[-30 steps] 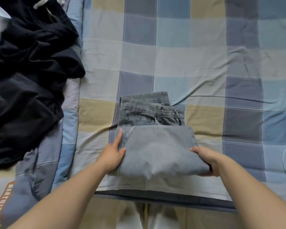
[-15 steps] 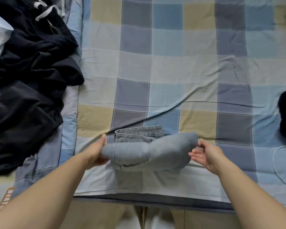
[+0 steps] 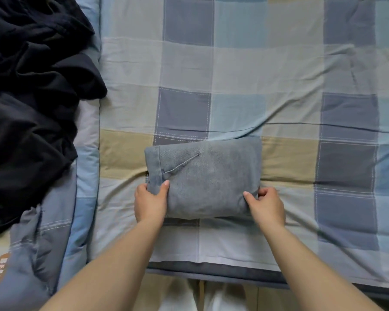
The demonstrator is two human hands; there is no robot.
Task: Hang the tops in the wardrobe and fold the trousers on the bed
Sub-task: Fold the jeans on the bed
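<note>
The grey trousers lie folded into a compact bundle on the checked bed, near its front edge, with the left hand and right hand each pinching a near corner. Best to press the bundle flat and square its edges before letting go — it looks puffy. I count one folded pair, two hands, and one heap of dark clothes at the left — how many garments, I can't tell.

Soft, even, dim light; faint shadows; sharp centre, slight wide-angle bending at the edges.
</note>
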